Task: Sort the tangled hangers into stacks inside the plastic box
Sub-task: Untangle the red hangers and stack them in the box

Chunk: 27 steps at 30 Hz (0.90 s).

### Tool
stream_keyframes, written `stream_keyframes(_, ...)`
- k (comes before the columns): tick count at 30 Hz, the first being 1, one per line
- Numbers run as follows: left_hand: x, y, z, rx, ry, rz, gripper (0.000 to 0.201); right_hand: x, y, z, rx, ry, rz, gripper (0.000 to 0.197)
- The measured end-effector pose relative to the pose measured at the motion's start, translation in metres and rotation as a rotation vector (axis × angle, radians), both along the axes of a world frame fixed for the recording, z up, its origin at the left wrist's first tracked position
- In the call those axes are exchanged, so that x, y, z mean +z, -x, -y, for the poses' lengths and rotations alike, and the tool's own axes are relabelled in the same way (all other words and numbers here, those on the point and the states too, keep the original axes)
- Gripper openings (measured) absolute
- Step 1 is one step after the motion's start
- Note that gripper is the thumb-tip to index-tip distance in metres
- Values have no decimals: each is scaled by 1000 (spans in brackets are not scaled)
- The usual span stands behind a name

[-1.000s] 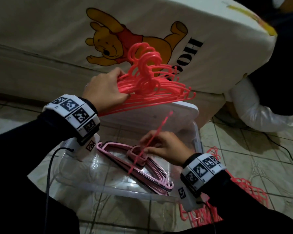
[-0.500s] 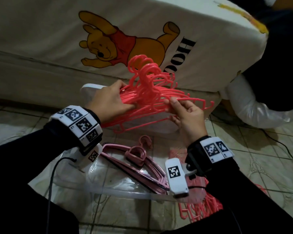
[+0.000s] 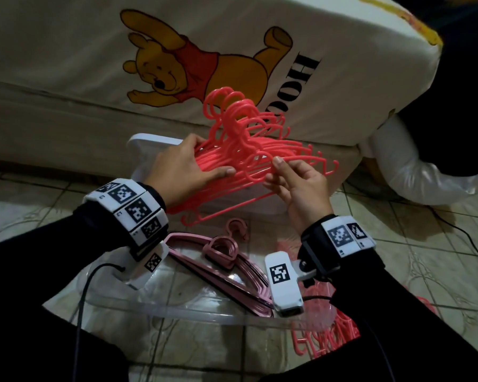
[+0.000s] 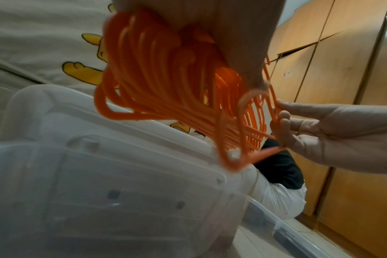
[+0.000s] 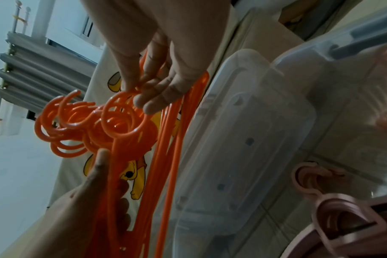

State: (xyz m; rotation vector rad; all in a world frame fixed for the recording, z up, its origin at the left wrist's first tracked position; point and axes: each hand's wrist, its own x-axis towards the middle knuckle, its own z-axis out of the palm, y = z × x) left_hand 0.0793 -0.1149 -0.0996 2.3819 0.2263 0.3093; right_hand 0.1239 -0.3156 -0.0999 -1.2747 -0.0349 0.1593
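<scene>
My left hand grips a thick bundle of coral hangers by its left shoulder, above the box and its lid. My right hand pinches the bundle's right side just below the hooks. In the right wrist view its fingers curl round one hook of the hangers. The left wrist view shows the same hangers fanned out under my palm. A neat stack of pale pink hangers lies inside the clear plastic box.
The box's white lid leans against the bed behind the box. More loose coral hangers lie on the tiled floor to the right of the box. A white bag and a black cable are at the right.
My right hand has come up out of the box with one coral hanger and now holds the right side of the bundle. The left hand has barely moved.
</scene>
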Motion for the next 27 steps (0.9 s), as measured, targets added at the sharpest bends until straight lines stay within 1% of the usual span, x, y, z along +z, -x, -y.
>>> stream_keyframes(2, 0, 1, 2, 6, 42, 3, 87, 0, 1, -2, -1, 0, 10, 16)
stream_keyframes(5, 1, 2, 0, -8, 93, 17, 83, 2, 1, -3, -4, -12, 46, 16)
stream_keyframes(9, 1, 2, -2, -22, 104, 9, 83, 2, 0, -2, -4, -5, 66, 14)
stream_keyframes(13, 2, 3, -1, -37, 91, -26, 92, 4, -2, -2, -26, 21, 69, 13)
stream_keyframes(16, 3, 5, 2, -64, 79, -57, 95, 5, -2, -5, -38, 43, 91, 14)
stream_keyframes(17, 4, 5, 3, -70, 55, -68, 92, 4, -2, -7, -43, 44, 94, 14)
stream_keyframes(21, 4, 3, 4, -79, -13, -65, 66, 2, -1, -10, -19, 18, 33, 15)
stream_keyframes(23, 4, 3, 4, -92, -20, -70, 62, 4, 0, -8, 46, 43, -42, 18)
stream_keyframes(24, 4, 4, 4, -97, -24, -70, 61, 5, 0, -6, 79, 99, -73, 21)
stream_keyframes(25, 5, 5, 4, -102, -30, -66, 60, 6, -1, -3, 91, 218, -57, 27)
stream_keyframes(26, 6, 5, 4, -107, -36, -59, 59, 6, -3, 2, 76, 402, 27, 34)
stream_keyframes(27, 7, 6, 4, -114, -42, -51, 59, 7, -6, 7, 29, 620, 173, 38)
